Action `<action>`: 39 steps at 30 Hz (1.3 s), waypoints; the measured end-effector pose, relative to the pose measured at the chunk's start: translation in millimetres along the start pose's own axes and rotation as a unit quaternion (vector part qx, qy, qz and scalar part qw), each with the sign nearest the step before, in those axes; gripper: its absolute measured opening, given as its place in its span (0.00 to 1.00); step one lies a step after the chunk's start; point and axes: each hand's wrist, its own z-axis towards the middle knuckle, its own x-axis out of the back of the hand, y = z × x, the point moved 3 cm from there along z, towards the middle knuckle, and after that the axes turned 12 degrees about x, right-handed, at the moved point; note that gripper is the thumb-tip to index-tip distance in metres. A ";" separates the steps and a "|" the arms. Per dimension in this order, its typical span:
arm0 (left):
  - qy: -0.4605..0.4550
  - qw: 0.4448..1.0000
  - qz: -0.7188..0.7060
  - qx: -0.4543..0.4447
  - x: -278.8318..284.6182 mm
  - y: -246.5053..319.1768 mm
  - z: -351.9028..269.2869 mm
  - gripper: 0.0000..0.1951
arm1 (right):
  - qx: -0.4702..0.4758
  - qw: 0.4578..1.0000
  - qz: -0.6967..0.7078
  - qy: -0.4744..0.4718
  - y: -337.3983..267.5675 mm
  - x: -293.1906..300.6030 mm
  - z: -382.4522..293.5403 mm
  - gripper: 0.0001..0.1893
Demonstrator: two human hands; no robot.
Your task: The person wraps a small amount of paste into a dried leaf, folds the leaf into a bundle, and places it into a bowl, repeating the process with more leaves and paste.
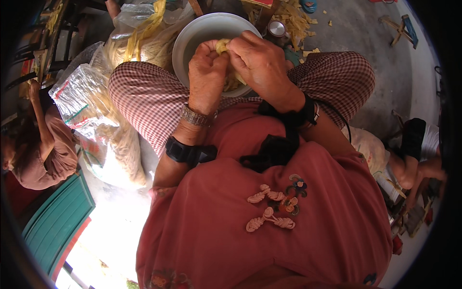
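A twisted piece of pale yellow, strip-like material (222, 46) is pinched between the fingertips of both hands, over a white basin (176, 50). My left hand (208, 74) grips it from the left, thumb against curled fingers. From the right, my right hand (258, 59) holds the same piece at its upper end. A paler length (237, 76) hangs below the right hand. More yellow-brown pieces (231, 85) lie low in the basin, partly hidden by my hands. The basin stands between my knees, which are covered by checked trousers (140, 86).
Clear plastic bags (108, 126) of pale strips stand at the left, with long yellow strips (144, 29) draped above. A metal-lidded container (277, 28) and loose strips (294, 18) lie beyond the basin. People sit at left (47, 144) and right (408, 169). A small stool (400, 30) stands at upper right.
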 end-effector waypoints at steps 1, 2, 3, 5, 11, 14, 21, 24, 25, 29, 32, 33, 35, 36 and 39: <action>0.006 1.000 0.007 0.005 1.6 -0.7 -0.1 0.09 | 0.002 1.000 0.002 0.000 -1.0 0.9 1.1 0.07; 0.009 1.000 0.007 0.003 1.8 -2.4 -1.6 0.09 | 0.042 0.999 -0.026 -0.015 -4.0 1.7 2.3 0.07; 0.026 0.999 -0.003 0.021 5.7 -4.8 -2.0 0.08 | 0.085 0.995 -0.051 -0.026 -7.5 -1.5 5.7 0.08; 0.051 0.998 -0.010 0.032 9.5 -7.4 -1.2 0.08 | 0.069 0.997 -0.022 -0.040 -11.0 -2.9 -0.3 0.07; 0.002 0.999 0.025 0.033 5.8 -1.8 -7.2 0.09 | -0.014 0.979 0.186 -0.079 12.0 -4.9 -6.1 0.06; -0.031 0.998 0.056 0.028 5.7 -3.2 -5.5 0.08 | -0.223 0.846 0.476 -0.088 32.5 -17.1 -21.2 0.03; -0.057 0.988 0.139 -0.032 -0.7 12.3 -10.6 0.09 | -0.325 0.764 0.546 -0.112 29.2 -11.8 -20.6 0.15; -0.060 0.982 0.176 -0.044 -1.3 18.6 -12.4 0.09 | -0.303 0.793 0.520 -0.098 28.9 -16.5 -24.4 0.12; -0.047 0.970 0.231 -0.067 -1.5 22.3 -13.4 0.11 | -0.286 0.810 0.505 -0.083 28.6 -16.6 -23.5 0.12; 0.013 0.933 0.325 -0.152 -4.9 32.9 -18.6 0.12 | -0.256 0.847 0.460 -0.077 24.5 -16.3 -18.3 0.12; 0.046 0.916 0.343 -0.203 -5.9 36.6 -19.4 0.10 | -0.212 0.877 0.430 -0.011 16.3 -14.6 -11.1 0.11; 0.046 0.916 0.342 -0.202 -6.8 37.5 -19.6 0.10 | -0.215 0.883 0.417 0.014 15.6 -14.3 -10.1 0.09; 0.041 0.928 0.317 -0.192 -9.3 39.0 -19.4 0.10 | -0.217 0.889 0.402 0.037 15.5 -12.6 -8.6 0.08; 0.040 0.929 0.315 -0.191 -10.1 38.9 -19.2 0.10 | -0.217 0.900 0.375 0.038 16.1 -10.5 -7.3 0.07; 0.046 0.921 0.326 -0.209 -10.7 36.9 -17.2 0.12 | -0.225 0.909 0.346 0.051 17.7 -11.7 -5.8 0.06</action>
